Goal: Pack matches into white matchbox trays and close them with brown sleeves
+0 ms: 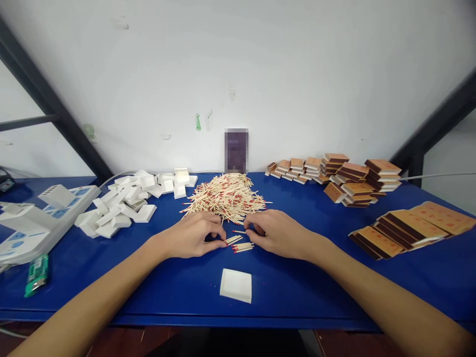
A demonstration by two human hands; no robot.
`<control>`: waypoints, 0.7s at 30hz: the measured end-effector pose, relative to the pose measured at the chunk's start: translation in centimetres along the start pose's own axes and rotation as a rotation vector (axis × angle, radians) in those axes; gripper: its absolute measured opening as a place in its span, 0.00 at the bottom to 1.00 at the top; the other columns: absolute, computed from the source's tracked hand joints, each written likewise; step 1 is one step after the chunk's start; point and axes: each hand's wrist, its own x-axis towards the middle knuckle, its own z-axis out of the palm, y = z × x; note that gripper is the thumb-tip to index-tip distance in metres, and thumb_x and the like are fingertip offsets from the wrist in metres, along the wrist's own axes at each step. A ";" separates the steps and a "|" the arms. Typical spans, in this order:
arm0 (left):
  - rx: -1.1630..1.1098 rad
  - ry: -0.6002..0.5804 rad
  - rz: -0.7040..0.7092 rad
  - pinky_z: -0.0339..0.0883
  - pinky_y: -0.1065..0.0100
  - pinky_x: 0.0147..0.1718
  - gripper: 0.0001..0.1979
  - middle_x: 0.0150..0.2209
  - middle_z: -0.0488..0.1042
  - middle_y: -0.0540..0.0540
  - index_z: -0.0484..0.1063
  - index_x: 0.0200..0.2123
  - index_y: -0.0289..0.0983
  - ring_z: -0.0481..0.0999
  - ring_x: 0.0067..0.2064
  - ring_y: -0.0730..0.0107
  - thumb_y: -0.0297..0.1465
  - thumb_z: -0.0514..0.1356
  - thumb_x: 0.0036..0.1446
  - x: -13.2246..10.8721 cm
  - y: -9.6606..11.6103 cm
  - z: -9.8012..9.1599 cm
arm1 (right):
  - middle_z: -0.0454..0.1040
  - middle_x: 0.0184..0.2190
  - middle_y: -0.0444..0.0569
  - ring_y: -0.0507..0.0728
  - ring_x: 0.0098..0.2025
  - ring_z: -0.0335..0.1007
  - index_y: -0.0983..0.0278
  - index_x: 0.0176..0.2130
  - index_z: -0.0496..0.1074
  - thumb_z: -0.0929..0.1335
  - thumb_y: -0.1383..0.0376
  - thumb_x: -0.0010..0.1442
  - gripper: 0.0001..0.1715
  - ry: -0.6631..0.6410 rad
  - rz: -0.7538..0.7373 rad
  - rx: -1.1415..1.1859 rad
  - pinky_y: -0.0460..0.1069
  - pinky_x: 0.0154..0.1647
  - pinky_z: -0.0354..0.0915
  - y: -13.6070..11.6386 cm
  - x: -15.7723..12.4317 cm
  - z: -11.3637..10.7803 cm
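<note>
A small bunch of matches [241, 245] lies on the blue table [316, 277] between the hands, its long axis running 9 to 3 o'clock and tilted slightly, the red heads towards 9. The sticks are pale wood, loosely parallel. The left hand [193, 237] is curled, fingertips close together at the heads. The right hand [277, 234] is curled at the other end, near a lone match. Whether either pinches anything I cannot tell. A big pile [226, 196] sits at 12 o'clock, a white tray [235, 285] at 6.
</note>
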 end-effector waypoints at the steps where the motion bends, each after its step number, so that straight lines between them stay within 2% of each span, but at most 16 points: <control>1: 0.000 0.000 -0.002 0.61 0.68 0.37 0.10 0.33 0.72 0.47 0.78 0.38 0.39 0.71 0.36 0.69 0.36 0.58 0.64 0.0 0.0 0.1 | 0.70 0.24 0.42 0.49 0.25 0.60 0.63 0.34 0.71 0.66 0.68 0.59 0.04 -0.013 -0.001 0.012 0.46 0.27 0.49 0.0 0.0 0.0; 5: 0.008 -0.003 -0.015 0.62 0.68 0.37 0.10 0.34 0.72 0.48 0.78 0.39 0.39 0.71 0.37 0.69 0.38 0.58 0.64 0.0 0.0 0.2 | 0.69 0.23 0.41 0.48 0.24 0.58 0.63 0.31 0.70 0.65 0.68 0.60 0.05 -0.031 0.003 0.022 0.46 0.26 0.47 0.3 0.1 0.1; 10: 0.036 0.007 0.000 0.61 0.68 0.36 0.09 0.34 0.72 0.48 0.77 0.40 0.40 0.71 0.36 0.69 0.33 0.57 0.65 0.1 -0.2 0.4 | 0.69 0.23 0.40 0.48 0.24 0.59 0.62 0.33 0.70 0.64 0.68 0.63 0.07 -0.009 -0.020 0.029 0.46 0.25 0.46 0.5 0.3 0.4; 18: 0.079 0.083 0.050 0.61 0.69 0.36 0.09 0.34 0.73 0.48 0.77 0.41 0.40 0.71 0.36 0.69 0.32 0.57 0.65 0.6 -0.3 1.3 | 0.71 0.27 0.43 0.50 0.28 0.62 0.63 0.33 0.69 0.62 0.68 0.65 0.09 -0.017 -0.060 0.044 0.47 0.27 0.47 0.4 0.2 0.1; 21: 0.083 0.111 0.065 0.61 0.69 0.35 0.08 0.33 0.73 0.48 0.77 0.41 0.39 0.71 0.35 0.70 0.32 0.57 0.65 0.7 -0.3 1.6 | 0.70 0.26 0.42 0.50 0.27 0.61 0.63 0.34 0.70 0.62 0.65 0.65 0.10 -0.020 -0.074 0.057 0.46 0.28 0.47 0.0 0.0 -0.3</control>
